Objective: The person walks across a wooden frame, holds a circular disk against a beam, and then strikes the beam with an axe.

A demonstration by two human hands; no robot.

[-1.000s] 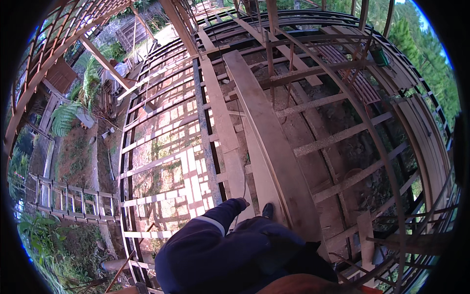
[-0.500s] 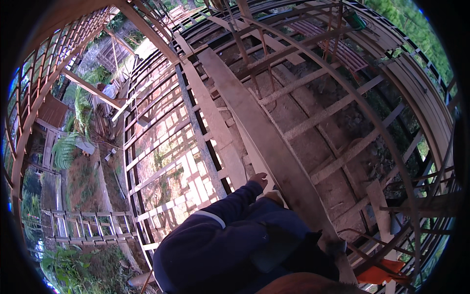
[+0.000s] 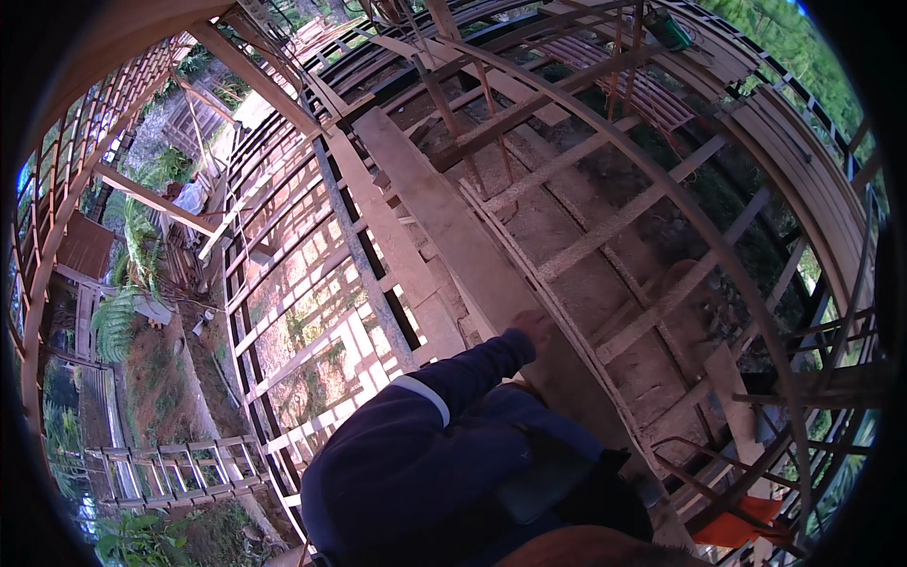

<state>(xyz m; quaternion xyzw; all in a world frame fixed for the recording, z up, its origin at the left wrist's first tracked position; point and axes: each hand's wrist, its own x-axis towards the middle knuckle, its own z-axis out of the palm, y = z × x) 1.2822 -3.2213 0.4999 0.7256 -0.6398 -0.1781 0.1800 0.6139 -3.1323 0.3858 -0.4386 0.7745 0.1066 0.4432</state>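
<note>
A long, wide wooden plank [image 3: 472, 260] runs from the far middle toward my body across the floor framing. My left hand [image 3: 534, 326], at the end of a dark blue sleeve with a white band, rests on the plank's upper face. Its fingers look stretched out over the wood, though they are dim. Near the plank's close end, beside my dark clothing, a shadowy shape [image 3: 648, 488] may be my right hand; its fingers cannot be made out. Along the plank's right side runs a narrow timber edge [image 3: 539, 274].
Open floor joists [image 3: 605, 231] lie on the right over dirt, with more joists [image 3: 293, 269] on the left. A curved metal bar [image 3: 704, 222] arches across the right. Stacked boards [image 3: 803, 180] lie far right; an orange object [image 3: 742, 523] is at lower right.
My left hand has moved from beside the plank onto its face. The plank has shifted left relative to the joists, and the narrow timber along its right side now shows. My view has turned slightly.
</note>
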